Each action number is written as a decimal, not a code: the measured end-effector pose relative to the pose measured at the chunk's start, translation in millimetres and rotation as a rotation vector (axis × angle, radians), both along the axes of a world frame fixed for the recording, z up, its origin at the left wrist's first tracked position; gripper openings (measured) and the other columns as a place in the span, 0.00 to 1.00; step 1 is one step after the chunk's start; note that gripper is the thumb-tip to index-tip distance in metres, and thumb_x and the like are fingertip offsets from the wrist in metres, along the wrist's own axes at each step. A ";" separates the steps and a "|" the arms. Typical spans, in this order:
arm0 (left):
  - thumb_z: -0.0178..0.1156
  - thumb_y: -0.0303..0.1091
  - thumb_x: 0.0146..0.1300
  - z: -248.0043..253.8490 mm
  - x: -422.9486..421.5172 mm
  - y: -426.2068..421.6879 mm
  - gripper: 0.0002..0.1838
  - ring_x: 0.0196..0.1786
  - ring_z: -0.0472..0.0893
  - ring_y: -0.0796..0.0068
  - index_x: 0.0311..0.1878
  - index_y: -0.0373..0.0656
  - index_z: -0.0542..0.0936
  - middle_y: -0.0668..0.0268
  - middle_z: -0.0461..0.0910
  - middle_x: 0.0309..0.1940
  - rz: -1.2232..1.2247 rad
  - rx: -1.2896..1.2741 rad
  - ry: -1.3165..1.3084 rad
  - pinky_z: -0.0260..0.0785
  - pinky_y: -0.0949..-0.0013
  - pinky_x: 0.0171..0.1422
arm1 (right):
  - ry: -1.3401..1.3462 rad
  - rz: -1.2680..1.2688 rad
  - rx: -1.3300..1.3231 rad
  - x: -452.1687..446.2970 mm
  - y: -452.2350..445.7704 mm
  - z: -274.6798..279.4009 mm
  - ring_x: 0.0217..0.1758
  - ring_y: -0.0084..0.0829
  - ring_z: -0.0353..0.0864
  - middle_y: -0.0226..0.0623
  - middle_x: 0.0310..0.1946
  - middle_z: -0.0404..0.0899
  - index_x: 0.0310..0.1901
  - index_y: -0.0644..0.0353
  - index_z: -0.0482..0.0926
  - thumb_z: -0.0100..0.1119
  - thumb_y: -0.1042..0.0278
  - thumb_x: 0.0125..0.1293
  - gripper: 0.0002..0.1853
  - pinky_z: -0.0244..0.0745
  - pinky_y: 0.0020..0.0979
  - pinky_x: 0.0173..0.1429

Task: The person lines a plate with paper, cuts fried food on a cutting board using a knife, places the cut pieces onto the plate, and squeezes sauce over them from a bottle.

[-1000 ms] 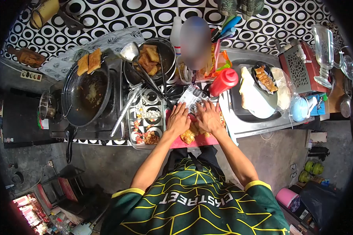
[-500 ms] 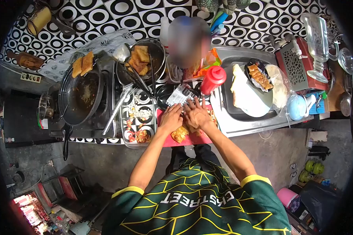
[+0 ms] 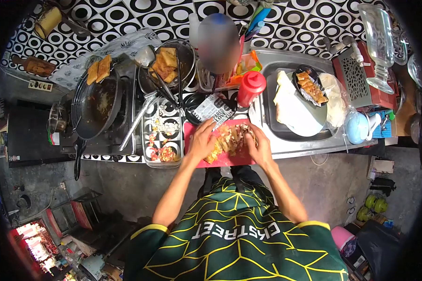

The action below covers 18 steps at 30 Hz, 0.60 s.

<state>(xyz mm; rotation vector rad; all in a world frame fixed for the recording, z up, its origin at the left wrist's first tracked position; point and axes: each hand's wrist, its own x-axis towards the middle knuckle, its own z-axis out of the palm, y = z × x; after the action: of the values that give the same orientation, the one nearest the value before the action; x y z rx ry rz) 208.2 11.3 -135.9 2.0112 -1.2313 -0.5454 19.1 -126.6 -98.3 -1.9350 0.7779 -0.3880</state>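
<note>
A red cutting board (image 3: 199, 163) lies in front of me with cut pieces of fried, filled flatbread (image 3: 229, 141) on it, their pale and yellow filling showing. My left hand (image 3: 202, 142) is at the left end of the pieces, fingers stretched forward and apart from the thumb. At their right end is my right hand (image 3: 261, 146), thumb and fingers apart and bent along the food's edge. Just beyond the board is a black tray (image 3: 192, 104) lined with printed paper (image 3: 215, 110). Beside it stands a red squeeze bottle (image 3: 252, 89).
To the left, a clear container (image 3: 163, 164) holds chopped ingredients, with a long metal tool (image 3: 136, 124) beside it. Fried flatbreads sit in a strainer (image 3: 166, 65) and on the rim of an oil-filled wok (image 3: 98, 112). On the right, a filled black tray (image 3: 309, 89) rests over a sink (image 3: 267, 117).
My hands have moved apart and back from the paper-lined tray to opposite ends of the food. More of the cut pieces now shows between them. The view has shifted slightly.
</note>
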 end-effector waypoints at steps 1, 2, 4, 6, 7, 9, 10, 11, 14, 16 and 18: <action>0.55 0.36 0.65 11.2 -19.3 -5.2 0.23 0.71 0.66 0.56 0.60 0.34 0.76 0.49 0.68 0.67 0.100 -0.035 0.242 0.58 0.61 0.75 | -0.047 -0.101 0.105 -12.7 9.1 7.0 0.71 0.52 0.64 0.58 0.66 0.66 0.64 0.69 0.68 0.51 0.68 0.69 0.24 0.58 0.39 0.74; 0.47 0.39 0.72 23.4 -45.0 -13.1 0.23 0.70 0.69 0.62 0.63 0.35 0.73 0.53 0.70 0.67 0.206 -0.056 0.639 0.60 0.62 0.73 | -0.094 -0.080 0.029 -17.1 25.1 6.5 0.74 0.54 0.59 0.60 0.68 0.62 0.65 0.72 0.66 0.44 0.57 0.74 0.28 0.52 0.42 0.76; 0.35 0.51 0.77 9.6 -108.2 -35.7 0.31 0.72 0.64 0.66 0.71 0.35 0.62 0.59 0.65 0.70 0.320 -0.389 1.319 0.53 0.63 0.77 | -0.325 0.013 -0.084 -3.9 55.3 26.6 0.77 0.56 0.50 0.61 0.72 0.55 0.68 0.71 0.63 0.33 0.44 0.75 0.36 0.41 0.49 0.78; 0.32 0.58 0.76 14.3 -148.6 -47.3 0.37 0.73 0.61 0.66 0.73 0.35 0.58 0.58 0.62 0.71 0.311 -0.407 1.632 0.48 0.64 0.78 | -0.263 -0.075 -0.262 -18.1 64.1 17.9 0.79 0.59 0.43 0.61 0.74 0.50 0.69 0.69 0.61 0.23 0.36 0.73 0.42 0.31 0.56 0.78; 0.31 0.59 0.76 45.1 -158.6 -51.1 0.38 0.74 0.59 0.67 0.74 0.35 0.55 0.59 0.60 0.73 0.200 -0.422 1.686 0.45 0.66 0.79 | -0.325 -0.017 -0.293 -32.2 49.8 11.1 0.78 0.60 0.44 0.61 0.73 0.51 0.69 0.69 0.62 0.26 0.37 0.73 0.40 0.29 0.59 0.77; 0.30 0.62 0.75 67.9 -164.7 -43.5 0.40 0.77 0.54 0.67 0.75 0.35 0.52 0.57 0.54 0.76 0.000 -0.027 1.624 0.43 0.66 0.80 | -0.176 -0.194 -0.343 -63.7 27.7 -3.7 0.77 0.56 0.49 0.60 0.72 0.55 0.67 0.69 0.63 0.32 0.41 0.75 0.37 0.44 0.53 0.76; 0.30 0.62 0.75 73.7 -170.7 -44.7 0.41 0.77 0.55 0.67 0.76 0.35 0.50 0.55 0.56 0.75 -0.198 -0.028 1.448 0.45 0.66 0.79 | -0.177 -0.316 -0.340 -73.9 15.0 -7.2 0.76 0.55 0.53 0.60 0.70 0.57 0.67 0.70 0.63 0.35 0.43 0.75 0.35 0.51 0.50 0.75; 0.34 0.60 0.75 45.0 -180.0 -41.2 0.40 0.75 0.59 0.65 0.76 0.34 0.52 0.52 0.61 0.73 -0.290 -0.060 1.268 0.50 0.65 0.77 | -0.124 -0.403 -0.191 -91.4 4.5 -15.5 0.73 0.51 0.59 0.58 0.68 0.62 0.66 0.68 0.66 0.40 0.48 0.75 0.31 0.54 0.47 0.73; 0.57 0.40 0.70 62.4 -165.5 -48.4 0.26 0.65 0.74 0.59 0.66 0.35 0.70 0.51 0.73 0.63 -0.332 -0.012 0.677 0.65 0.62 0.68 | 0.110 -0.472 0.065 -130.0 -15.7 -50.1 0.51 0.46 0.80 0.53 0.48 0.79 0.58 0.70 0.72 0.56 0.65 0.69 0.21 0.73 0.41 0.55; 0.66 0.33 0.60 48.9 -162.7 -46.8 0.21 0.54 0.80 0.56 0.55 0.36 0.78 0.52 0.80 0.53 -0.145 -0.123 0.386 0.72 0.62 0.60 | 0.233 -0.271 -0.036 -131.9 -17.1 -53.1 0.47 0.43 0.80 0.50 0.43 0.80 0.54 0.68 0.75 0.62 0.64 0.65 0.20 0.75 0.40 0.50; 0.66 0.32 0.58 22.0 -154.0 -40.6 0.18 0.50 0.82 0.56 0.51 0.37 0.80 0.55 0.81 0.48 -0.041 -0.006 0.186 0.74 0.62 0.55 | 0.256 -0.186 -0.058 -120.8 -13.1 -52.3 0.42 0.44 0.79 0.46 0.38 0.78 0.47 0.64 0.77 0.68 0.60 0.59 0.20 0.74 0.40 0.47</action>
<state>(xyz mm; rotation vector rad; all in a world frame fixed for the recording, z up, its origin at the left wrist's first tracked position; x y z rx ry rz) 54.2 -29.3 -113.9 1.8867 -1.1612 -0.7304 -101.7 -139.8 -150.7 -1.9966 1.1297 -0.2795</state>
